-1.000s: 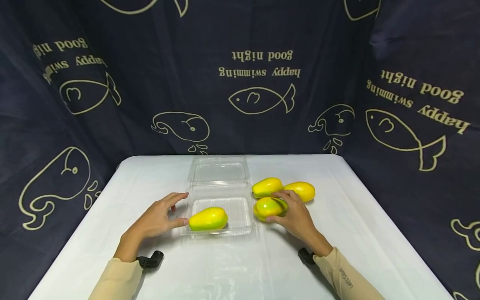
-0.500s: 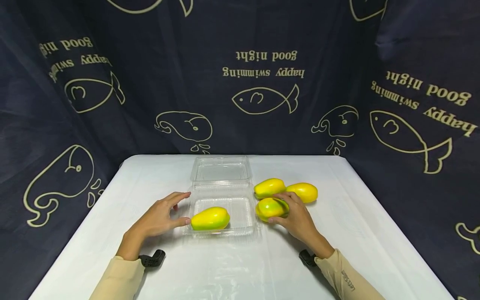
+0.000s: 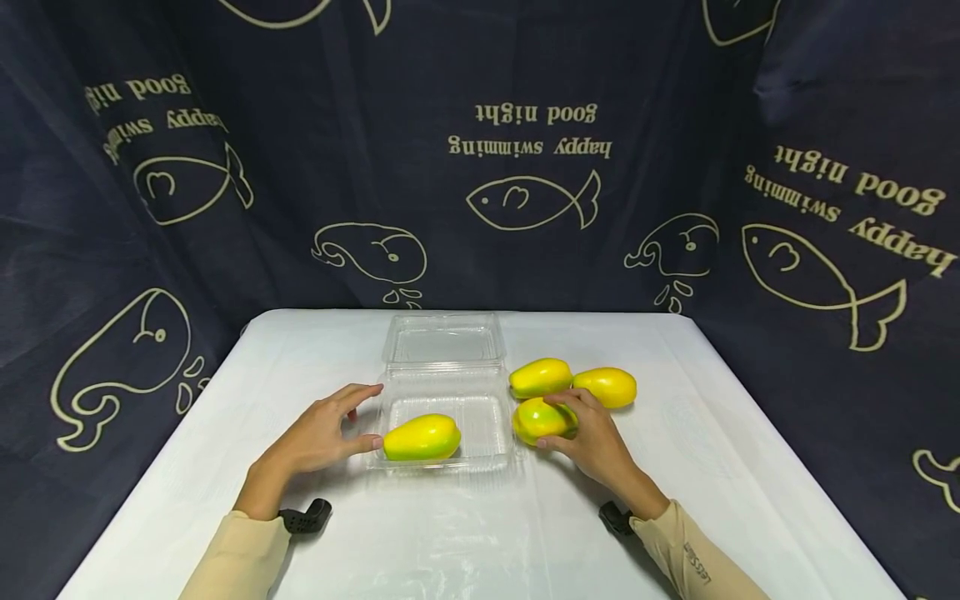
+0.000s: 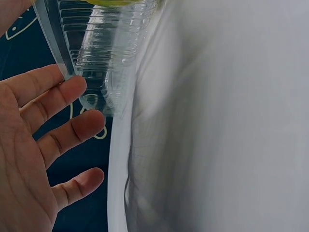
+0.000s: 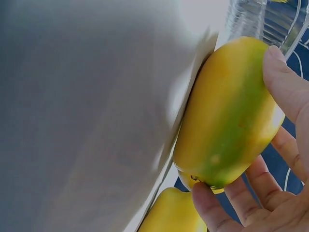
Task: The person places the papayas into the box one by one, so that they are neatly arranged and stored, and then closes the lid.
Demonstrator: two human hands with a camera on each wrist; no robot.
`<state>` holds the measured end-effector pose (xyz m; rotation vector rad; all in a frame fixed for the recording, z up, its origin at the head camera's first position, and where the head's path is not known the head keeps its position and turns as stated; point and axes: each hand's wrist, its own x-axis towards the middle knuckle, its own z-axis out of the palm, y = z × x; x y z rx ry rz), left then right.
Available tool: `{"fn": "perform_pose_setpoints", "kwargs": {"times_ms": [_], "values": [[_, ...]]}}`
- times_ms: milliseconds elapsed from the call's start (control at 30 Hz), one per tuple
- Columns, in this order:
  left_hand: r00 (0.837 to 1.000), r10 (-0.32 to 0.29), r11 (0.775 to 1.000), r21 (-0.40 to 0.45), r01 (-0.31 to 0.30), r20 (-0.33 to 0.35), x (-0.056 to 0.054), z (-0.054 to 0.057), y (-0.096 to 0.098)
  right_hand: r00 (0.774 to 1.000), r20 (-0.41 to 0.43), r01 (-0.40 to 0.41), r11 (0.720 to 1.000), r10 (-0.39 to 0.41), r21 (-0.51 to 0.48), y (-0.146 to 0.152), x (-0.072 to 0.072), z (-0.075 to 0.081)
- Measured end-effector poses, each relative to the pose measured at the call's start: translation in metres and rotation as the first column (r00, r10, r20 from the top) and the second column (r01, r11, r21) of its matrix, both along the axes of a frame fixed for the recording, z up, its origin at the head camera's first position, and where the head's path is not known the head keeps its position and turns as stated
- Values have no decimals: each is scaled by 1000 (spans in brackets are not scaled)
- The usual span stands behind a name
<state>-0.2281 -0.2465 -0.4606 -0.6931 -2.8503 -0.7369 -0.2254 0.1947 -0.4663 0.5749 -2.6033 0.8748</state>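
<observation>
A yellow-green papaya (image 3: 422,437) lies in the near part of a clear plastic clamshell box (image 3: 483,421), whose lid is folded back. At the box's left side is my left hand (image 3: 318,433), thumb and fingers spread, fingertips right at the rim. The left wrist view shows this hand (image 4: 46,125) with loosely bent fingers by the box wall (image 4: 101,43). My right hand (image 3: 596,433) grips another papaya (image 3: 536,419) just right of the box. In the right wrist view its thumb (image 5: 282,79) presses one side of that papaya (image 5: 227,116) and its fingers reach the other end.
Two more papayas, a greener one (image 3: 540,377) and a yellow one (image 3: 604,387), lie behind my right hand. The box lid (image 3: 444,340) extends toward the back of the white-covered table (image 3: 652,350). A dark printed curtain (image 3: 525,267) stands behind it.
The head view has shifted slightly, moving everything a little to the right. My right index finger sits a bit lower on the papaya; the left hand keeps its place at the box.
</observation>
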Motion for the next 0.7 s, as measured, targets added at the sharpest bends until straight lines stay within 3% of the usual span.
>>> {"fn": "perform_pose_setpoints", "kwargs": {"times_ms": [700], "values": [[1000, -1, 1000, 5, 1, 5, 2, 1, 0, 999, -44, -20, 1000, 20, -10, 3, 1, -1]]}}
